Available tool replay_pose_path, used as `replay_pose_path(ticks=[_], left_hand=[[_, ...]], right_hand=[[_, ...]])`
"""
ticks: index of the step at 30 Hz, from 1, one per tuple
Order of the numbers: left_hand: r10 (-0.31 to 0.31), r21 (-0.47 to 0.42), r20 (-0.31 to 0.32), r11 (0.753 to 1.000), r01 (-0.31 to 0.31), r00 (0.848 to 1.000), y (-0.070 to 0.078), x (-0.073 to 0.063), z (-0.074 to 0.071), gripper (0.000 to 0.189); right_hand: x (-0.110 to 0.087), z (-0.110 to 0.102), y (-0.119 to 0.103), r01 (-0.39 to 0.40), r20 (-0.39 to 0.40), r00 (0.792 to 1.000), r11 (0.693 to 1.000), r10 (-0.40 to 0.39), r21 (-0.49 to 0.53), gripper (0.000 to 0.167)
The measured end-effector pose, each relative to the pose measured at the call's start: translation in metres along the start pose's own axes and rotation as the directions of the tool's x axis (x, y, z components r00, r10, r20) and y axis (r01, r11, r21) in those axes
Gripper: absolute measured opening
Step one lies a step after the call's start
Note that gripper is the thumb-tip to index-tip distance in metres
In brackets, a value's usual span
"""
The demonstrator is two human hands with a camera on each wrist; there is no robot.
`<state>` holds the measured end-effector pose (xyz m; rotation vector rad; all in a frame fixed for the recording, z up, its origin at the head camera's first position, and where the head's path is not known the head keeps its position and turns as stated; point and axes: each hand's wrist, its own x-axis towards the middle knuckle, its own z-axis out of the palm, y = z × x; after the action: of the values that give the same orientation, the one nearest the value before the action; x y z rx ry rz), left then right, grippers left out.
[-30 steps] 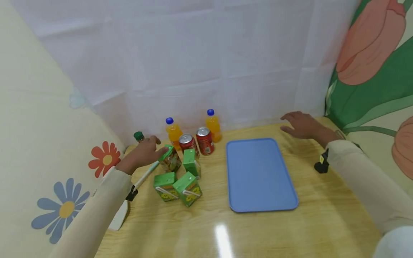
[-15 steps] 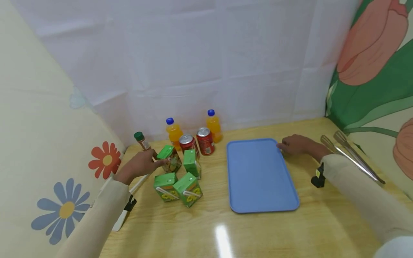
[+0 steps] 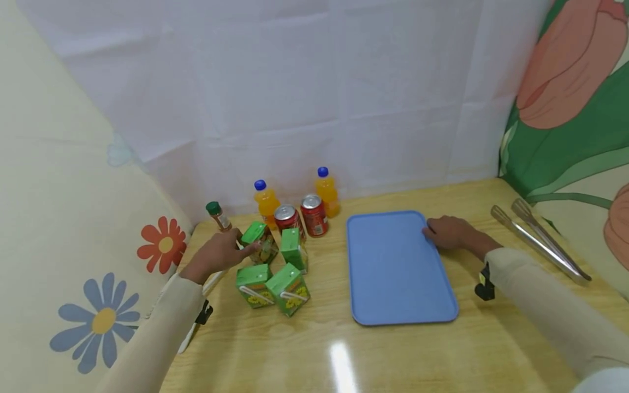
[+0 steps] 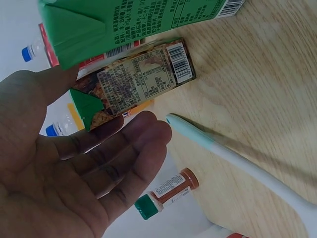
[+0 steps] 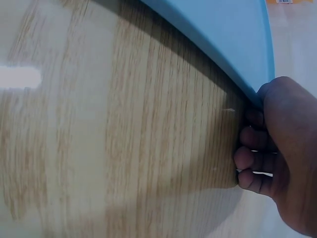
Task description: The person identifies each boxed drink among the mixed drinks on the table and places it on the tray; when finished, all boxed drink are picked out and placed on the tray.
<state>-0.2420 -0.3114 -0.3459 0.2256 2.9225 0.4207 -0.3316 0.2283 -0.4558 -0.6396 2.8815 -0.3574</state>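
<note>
While the right hand holds the blue tray by the far part of its right rim, thumb on the edge and fingers curled, the left hand is set about the patterned carton, its grip narrow, thumb to one side and fingers to the other. That carton stands upright on the left part of the desk; whether the tray's held rim is raised cannot be told. A strip of desk runs between the tray's left edge and the drinks, a broader stretch lies along its near edge, and further room separates it from the metal tongs by the right desk edge. Room around the carton is tighter: one green carton just right, two more on the near side, red cans and orange bottles toward the far edge, a green-capped jar at far left, and a white-handled utensil by the left wrist. Against one second earlier, the right hand has come from right of the tray onto its rim, the left hand has lowered to the carton, and the tongs have come into sight; tray and drinks keep their places.
</note>
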Motion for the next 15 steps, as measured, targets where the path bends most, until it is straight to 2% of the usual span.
replay_pose_path(ticks=[5,10,15], left_hand=[[-0.010,0.009,-0.020,1.000,0.010,1.000,0.000,0.001,0.004,0.054],[0.030,-0.003,-0.077,1.000,-0.031,0.997,-0.001,0.005,0.009,0.041],[0.058,-0.014,-0.127,0.998,-0.060,0.990,-0.002,0.008,0.012,0.041]], right_hand=[[0.000,0.001,0.002,0.016,-0.013,1.000,1.000,-0.016,0.007,0.031],[-0.001,0.004,0.004,0.020,-0.030,0.999,1.000,-0.020,0.010,0.031],[0.000,0.005,0.004,0.031,-0.041,0.999,1.000,-0.031,0.002,0.031]])
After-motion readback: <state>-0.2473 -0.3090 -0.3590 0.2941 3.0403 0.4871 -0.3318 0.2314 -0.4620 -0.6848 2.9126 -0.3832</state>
